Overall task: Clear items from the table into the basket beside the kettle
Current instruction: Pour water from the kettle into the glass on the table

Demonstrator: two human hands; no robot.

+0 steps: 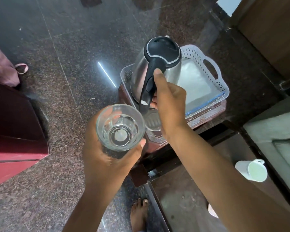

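My left hand (107, 158) grips an empty clear drinking glass (120, 127), held upright above the floor just left of a small dark stool (206, 113). My right hand (169, 101) is closed around the black handle of a steel kettle (157, 67) with a black lid. The kettle sits over the left part of a white perforated basket (223, 84) that rests on the stool. A folded white cloth (194, 86) lies inside the basket. Another clear glass (153, 123) shows partly under my right wrist.
A white mug (253, 169) lies on its side on the glass-topped table (182, 198) at lower right. A red box (10, 148) stands at left on the speckled granite floor. A grey cushion (278, 131) is at right. My bare foot (139, 213) is below.
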